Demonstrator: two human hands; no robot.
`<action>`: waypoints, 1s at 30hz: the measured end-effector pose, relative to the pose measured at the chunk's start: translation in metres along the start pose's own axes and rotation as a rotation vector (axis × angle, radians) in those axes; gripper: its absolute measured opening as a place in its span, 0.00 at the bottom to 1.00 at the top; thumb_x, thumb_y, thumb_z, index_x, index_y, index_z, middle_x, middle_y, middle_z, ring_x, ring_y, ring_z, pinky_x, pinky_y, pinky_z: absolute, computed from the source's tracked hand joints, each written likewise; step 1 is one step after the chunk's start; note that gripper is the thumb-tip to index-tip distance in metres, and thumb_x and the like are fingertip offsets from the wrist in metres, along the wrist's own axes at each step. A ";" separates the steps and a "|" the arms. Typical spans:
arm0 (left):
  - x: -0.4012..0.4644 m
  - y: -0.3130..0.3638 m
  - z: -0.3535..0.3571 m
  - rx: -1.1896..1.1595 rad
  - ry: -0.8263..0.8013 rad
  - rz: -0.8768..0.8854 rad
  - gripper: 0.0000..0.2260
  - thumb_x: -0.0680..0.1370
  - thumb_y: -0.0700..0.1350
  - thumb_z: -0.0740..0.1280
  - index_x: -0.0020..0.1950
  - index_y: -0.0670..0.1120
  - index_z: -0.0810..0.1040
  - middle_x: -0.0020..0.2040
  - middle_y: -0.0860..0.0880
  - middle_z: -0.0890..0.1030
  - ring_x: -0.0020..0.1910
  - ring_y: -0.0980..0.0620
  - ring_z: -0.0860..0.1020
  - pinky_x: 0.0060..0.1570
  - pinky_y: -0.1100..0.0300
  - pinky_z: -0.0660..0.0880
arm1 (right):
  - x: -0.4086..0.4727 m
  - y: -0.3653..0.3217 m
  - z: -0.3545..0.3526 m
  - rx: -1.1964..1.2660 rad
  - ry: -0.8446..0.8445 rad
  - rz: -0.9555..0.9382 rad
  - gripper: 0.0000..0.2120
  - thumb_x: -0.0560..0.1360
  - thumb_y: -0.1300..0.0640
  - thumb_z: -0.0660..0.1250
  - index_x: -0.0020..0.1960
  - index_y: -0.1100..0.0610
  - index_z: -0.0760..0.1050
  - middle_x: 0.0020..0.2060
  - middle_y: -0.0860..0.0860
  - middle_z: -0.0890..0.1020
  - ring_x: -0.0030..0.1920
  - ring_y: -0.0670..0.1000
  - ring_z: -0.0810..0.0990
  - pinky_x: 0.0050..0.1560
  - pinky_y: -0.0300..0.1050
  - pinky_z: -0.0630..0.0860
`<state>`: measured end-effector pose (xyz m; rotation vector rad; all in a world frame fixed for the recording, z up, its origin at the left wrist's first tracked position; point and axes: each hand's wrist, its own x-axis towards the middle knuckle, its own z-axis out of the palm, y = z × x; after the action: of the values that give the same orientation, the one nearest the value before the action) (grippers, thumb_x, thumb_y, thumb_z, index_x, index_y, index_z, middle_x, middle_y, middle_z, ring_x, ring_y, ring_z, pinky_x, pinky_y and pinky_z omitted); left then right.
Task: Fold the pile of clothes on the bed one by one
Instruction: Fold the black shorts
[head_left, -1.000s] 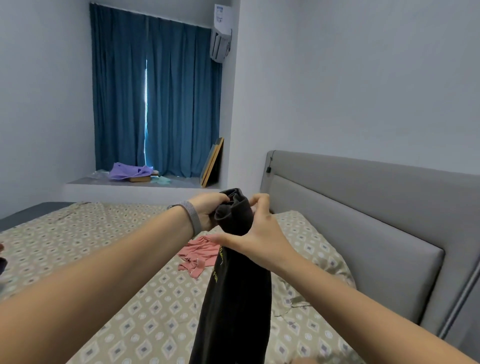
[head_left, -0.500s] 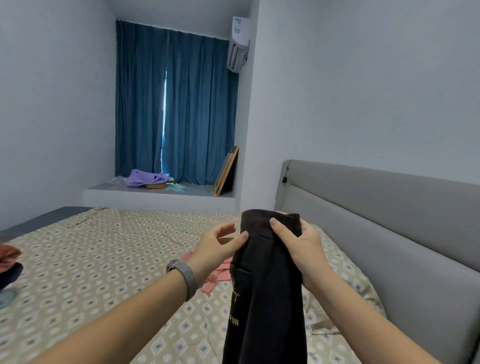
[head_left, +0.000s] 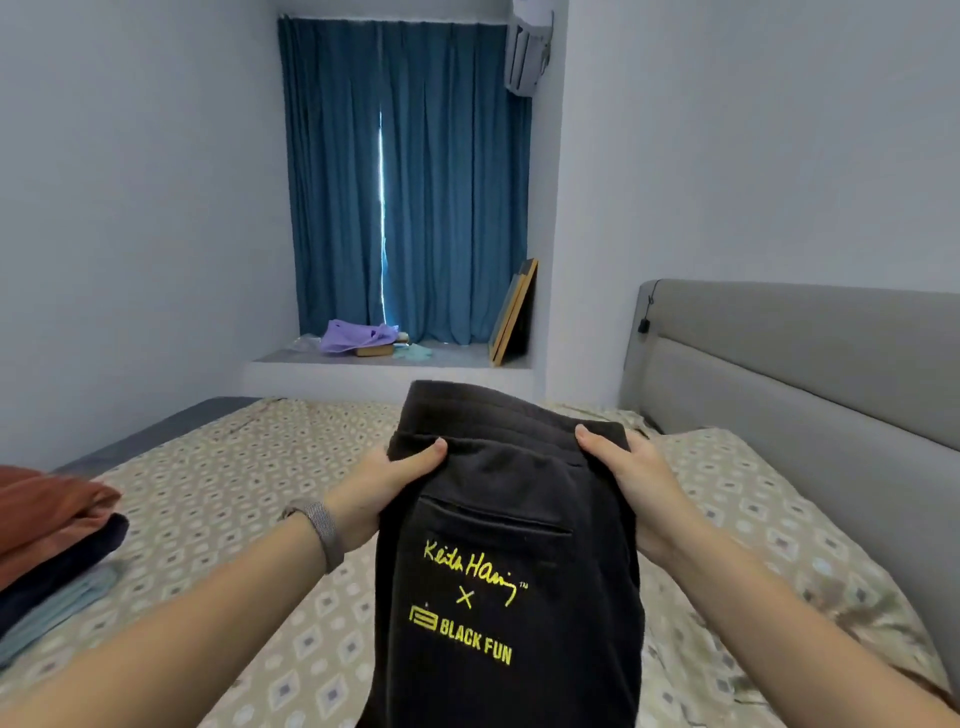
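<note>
Hanging in the air above the bed (head_left: 218, 467), the black trousers (head_left: 498, 551) are held up by the waistband, with the legs dropping down out of view at the bottom. The side turned to the camera shows a slit pocket and, below it, yellow print.

The cloth looks like thick, soft knit cotton. I judge it is rather light, not slippery and not fragile at all. It has no stiffness, so any part that is not held falls down, and it bends wherever the fingers press. The waistband seems to be the firmest part, and its two ends are a good place to take hold of, because then the trousers hang straight and the legs can lie one over the other.

The left hand (head_left: 384, 488) pinches the left end of the waistband, thumb in front and fingers hidden behind the cloth. The right hand (head_left: 628, 467) pinches the right end in the same way. Each grip is pressed on the fabric, not spread.

To the left of the trousers, well apart from them, a small stack of folded clothes (head_left: 52, 540) lies on the bed. To the right of the trousers stands the grey headboard (head_left: 810, 374). Far behind the trousers hangs a blue curtain (head_left: 405, 176).
</note>
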<state>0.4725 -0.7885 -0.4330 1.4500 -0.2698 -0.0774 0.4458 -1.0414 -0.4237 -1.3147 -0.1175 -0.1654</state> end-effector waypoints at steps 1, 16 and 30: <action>0.011 0.010 -0.004 0.058 0.016 0.007 0.24 0.63 0.54 0.76 0.54 0.43 0.80 0.54 0.40 0.83 0.46 0.49 0.84 0.42 0.60 0.81 | 0.011 0.009 0.001 0.016 0.019 0.007 0.19 0.72 0.49 0.75 0.59 0.56 0.80 0.64 0.59 0.77 0.59 0.55 0.81 0.52 0.49 0.81; 0.225 -0.194 0.152 0.975 -0.469 -0.142 0.15 0.70 0.57 0.74 0.51 0.50 0.79 0.50 0.51 0.83 0.52 0.51 0.80 0.54 0.57 0.75 | 0.005 0.193 -0.154 -0.144 0.728 0.338 0.20 0.62 0.54 0.82 0.48 0.51 0.74 0.44 0.46 0.79 0.43 0.44 0.77 0.41 0.41 0.72; 0.255 -0.422 0.229 1.051 -0.468 -0.384 0.17 0.77 0.53 0.68 0.61 0.45 0.75 0.59 0.45 0.79 0.58 0.46 0.77 0.56 0.57 0.72 | 0.036 0.294 -0.311 -0.710 0.256 0.922 0.25 0.67 0.37 0.73 0.50 0.55 0.73 0.49 0.50 0.79 0.45 0.51 0.82 0.31 0.42 0.80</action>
<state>0.7138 -1.1177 -0.7929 2.5149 -0.4410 -0.6727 0.5339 -1.2723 -0.7744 -1.9032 0.8273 0.4535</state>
